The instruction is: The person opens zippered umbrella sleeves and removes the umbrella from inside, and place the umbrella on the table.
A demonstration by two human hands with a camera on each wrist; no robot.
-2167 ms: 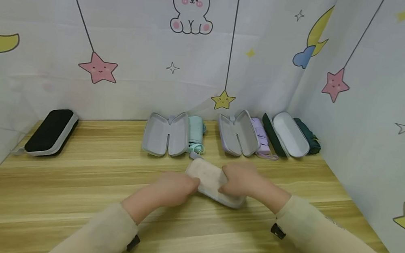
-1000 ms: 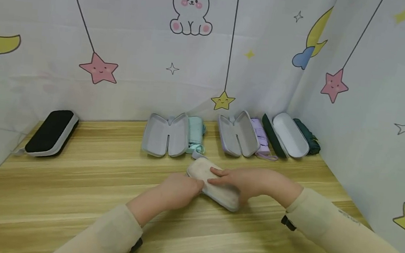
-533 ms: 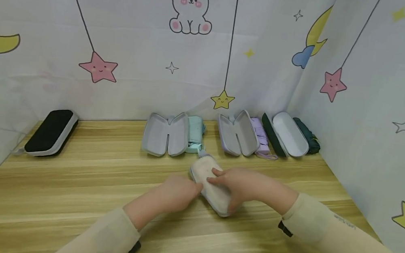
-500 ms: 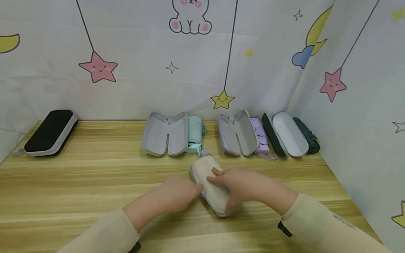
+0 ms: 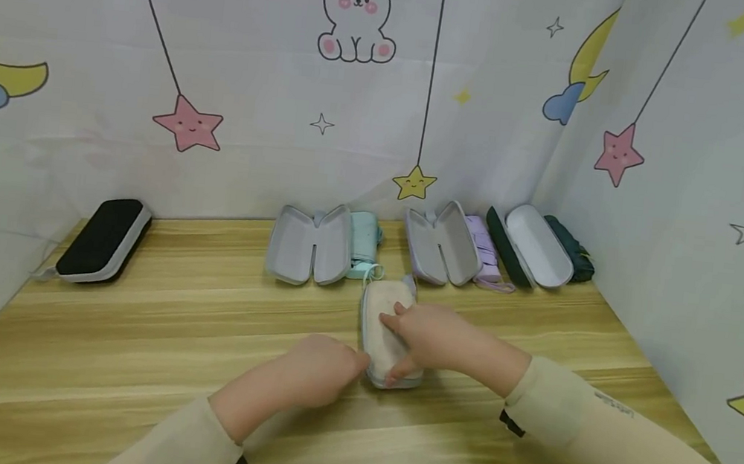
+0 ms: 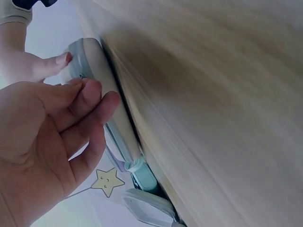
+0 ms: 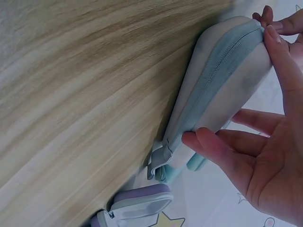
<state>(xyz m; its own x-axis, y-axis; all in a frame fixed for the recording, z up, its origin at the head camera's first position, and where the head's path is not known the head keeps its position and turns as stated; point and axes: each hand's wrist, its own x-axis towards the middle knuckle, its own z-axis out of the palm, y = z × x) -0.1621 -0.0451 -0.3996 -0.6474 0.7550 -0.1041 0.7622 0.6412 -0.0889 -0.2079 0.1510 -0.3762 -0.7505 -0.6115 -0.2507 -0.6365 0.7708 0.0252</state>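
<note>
A beige zip case (image 5: 380,319) with a grey-blue zipper band (image 7: 222,66) lies closed-looking on the table. My right hand (image 5: 439,335) holds it from above and the right side, fingers spread over the lid and thumb near the front end. At the front left corner, my left hand (image 5: 315,368) pinches the zipper pull between thumb and forefinger; the pull itself is mostly hidden. In the left wrist view, the left hand's (image 6: 57,127) other fingers curl loosely beside the case. A grey fabric tab (image 7: 161,156) sticks out at the far end.
Behind the case lie an open mint case (image 5: 310,247) with a folded mint umbrella (image 5: 363,242), an open lilac case (image 5: 441,246) with a lilac umbrella (image 5: 483,249), and an open dark green case (image 5: 539,244) with a green umbrella (image 5: 570,250). A black case (image 5: 102,240) is far left.
The beige case has turned clockwise, its tab end swinging from far left to far right. My left hand has followed the zipper to the front corner; the right hand shifted on the lid.
</note>
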